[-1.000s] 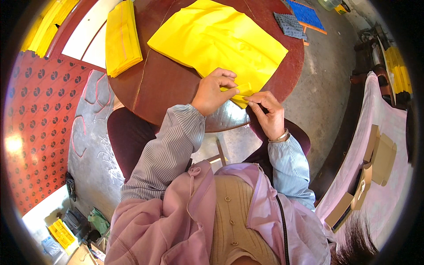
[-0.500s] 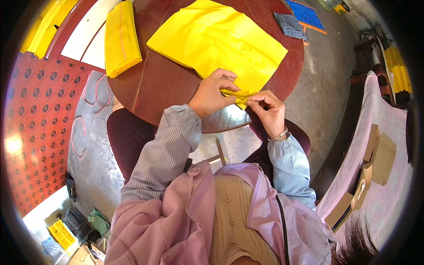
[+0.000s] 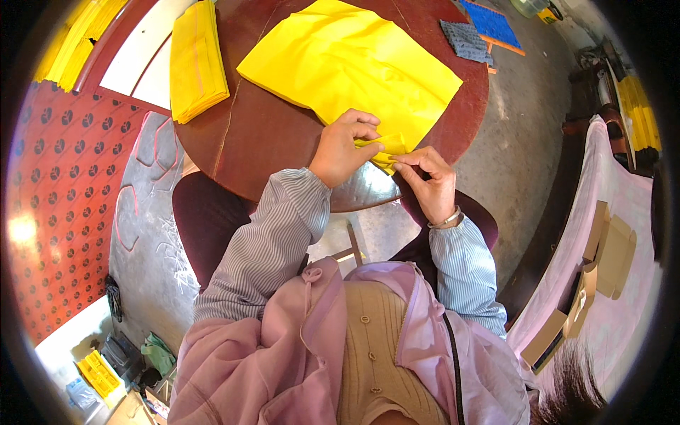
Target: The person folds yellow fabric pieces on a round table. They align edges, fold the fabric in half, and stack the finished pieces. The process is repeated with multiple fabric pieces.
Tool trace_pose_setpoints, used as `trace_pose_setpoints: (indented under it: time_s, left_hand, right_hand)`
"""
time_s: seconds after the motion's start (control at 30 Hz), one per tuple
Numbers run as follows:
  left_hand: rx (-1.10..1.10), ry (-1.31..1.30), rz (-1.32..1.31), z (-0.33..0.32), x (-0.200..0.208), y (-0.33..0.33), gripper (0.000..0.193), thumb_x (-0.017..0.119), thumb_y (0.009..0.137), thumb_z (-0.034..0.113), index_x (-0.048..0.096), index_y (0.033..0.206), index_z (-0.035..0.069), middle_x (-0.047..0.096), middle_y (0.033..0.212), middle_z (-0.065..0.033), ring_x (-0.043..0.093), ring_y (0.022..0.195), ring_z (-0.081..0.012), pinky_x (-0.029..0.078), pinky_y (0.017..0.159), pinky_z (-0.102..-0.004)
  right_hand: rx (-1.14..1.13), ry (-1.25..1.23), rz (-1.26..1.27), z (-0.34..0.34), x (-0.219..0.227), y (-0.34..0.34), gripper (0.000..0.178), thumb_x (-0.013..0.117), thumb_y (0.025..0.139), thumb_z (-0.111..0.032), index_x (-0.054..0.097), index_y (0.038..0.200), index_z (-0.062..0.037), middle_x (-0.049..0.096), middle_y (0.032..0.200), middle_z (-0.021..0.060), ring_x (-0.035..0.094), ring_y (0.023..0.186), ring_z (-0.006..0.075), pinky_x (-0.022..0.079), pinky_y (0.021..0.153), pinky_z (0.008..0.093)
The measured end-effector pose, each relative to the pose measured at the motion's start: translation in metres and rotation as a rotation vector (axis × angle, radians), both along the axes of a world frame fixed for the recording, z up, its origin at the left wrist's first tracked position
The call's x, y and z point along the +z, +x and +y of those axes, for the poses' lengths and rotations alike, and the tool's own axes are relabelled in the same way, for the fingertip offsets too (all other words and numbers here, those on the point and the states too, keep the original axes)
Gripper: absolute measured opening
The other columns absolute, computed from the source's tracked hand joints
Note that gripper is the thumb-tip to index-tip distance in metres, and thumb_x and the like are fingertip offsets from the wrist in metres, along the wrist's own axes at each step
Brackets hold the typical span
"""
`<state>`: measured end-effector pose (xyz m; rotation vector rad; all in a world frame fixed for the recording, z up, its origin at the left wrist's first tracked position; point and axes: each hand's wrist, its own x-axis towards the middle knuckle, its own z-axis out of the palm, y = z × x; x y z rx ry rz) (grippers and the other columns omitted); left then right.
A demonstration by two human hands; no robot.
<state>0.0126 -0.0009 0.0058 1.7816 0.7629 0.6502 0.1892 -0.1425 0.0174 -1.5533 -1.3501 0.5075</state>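
Observation:
A large yellow fabric piece (image 3: 347,60) lies spread on the round reddish-brown table (image 3: 273,138), its near corner gathered at the table's front edge. My left hand (image 3: 345,147) pinches a folded part of this corner between thumb and fingers. Close on its right, my right hand (image 3: 430,182) grips the fabric's edge between thumb and forefinger. Whatever lies inside the fold is hidden by the fingers. Left of the fabric, a stack of folded yellow cloth (image 3: 197,64) rests on the table.
At the table's far right lie a grey cloth (image 3: 465,40) and a blue mat (image 3: 494,25). Open cardboard boxes (image 3: 615,255) sit on a pink-covered surface (image 3: 567,283) to the right. A red patterned board (image 3: 67,198) is at the left. More yellow bundles (image 3: 78,35) are at the far left.
My left thumb has shifted toward the fold, and more of the folded yellow flap shows between my hands. Both hands still pinch the corner.

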Motion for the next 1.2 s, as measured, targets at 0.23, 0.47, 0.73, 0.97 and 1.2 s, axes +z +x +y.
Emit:
trace_pose_setpoints:
  time_s: [0.23,0.47,0.73,0.97,1.2]
  left_hand:
    - [-0.014,-0.010,-0.014,0.000,0.000,0.000,0.015,0.083,0.087,0.006,0.079,0.099,-0.003,0.070,0.129,-0.0129,0.072,0.113,-0.0260,0.057,0.099,-0.0337]
    - [-0.067,-0.006,0.042,0.002,0.000,-0.004,0.015,0.081,0.091,0.007,0.078,0.102,-0.003,0.066,0.134,-0.0136,0.069,0.119,-0.0242,0.056,0.101,-0.0320]
    - [-0.066,0.004,0.006,0.002,-0.003,-0.003,0.015,0.081,0.091,0.006,0.077,0.102,-0.003,0.066,0.134,-0.0140,0.069,0.120,-0.0246,0.056,0.101,-0.0322]
    - [-0.062,-0.023,0.007,0.002,-0.001,-0.003,0.016,0.081,0.090,0.005,0.078,0.103,-0.004,0.066,0.134,-0.0146,0.069,0.120,-0.0249,0.056,0.102,-0.0328]
    - [-0.068,-0.037,-0.011,0.002,0.000,-0.004,0.015,0.081,0.090,0.006,0.078,0.102,-0.003,0.066,0.134,-0.0142,0.068,0.121,-0.0249,0.056,0.102,-0.0328]
  right_hand:
    - [-0.035,-0.114,0.149,0.000,0.003,-0.001,0.012,0.085,0.087,0.000,0.082,0.099,-0.0013,0.071,0.088,0.0037,0.064,0.078,0.0103,0.050,0.069,0.0261]
    - [-0.056,-0.156,0.251,0.002,0.001,-0.001,0.012,0.088,0.085,-0.001,0.081,0.094,-0.0025,0.066,0.085,-0.0009,0.057,0.073,0.0066,0.045,0.066,0.0241]
    - [0.005,-0.170,0.359,0.004,-0.004,0.007,0.008,0.085,0.090,-0.004,0.078,0.095,-0.0027,0.066,0.088,-0.0024,0.057,0.075,0.0047,0.046,0.068,0.0230]
    - [0.009,-0.189,0.374,0.003,-0.003,0.008,0.006,0.079,0.096,-0.008,0.077,0.099,-0.0025,0.069,0.092,-0.0007,0.059,0.078,0.0045,0.047,0.071,0.0222]
    - [-0.020,-0.206,0.303,0.002,-0.001,0.007,0.003,0.078,0.095,-0.003,0.076,0.097,-0.0014,0.068,0.091,-0.0007,0.062,0.080,0.0065,0.050,0.075,0.0234]
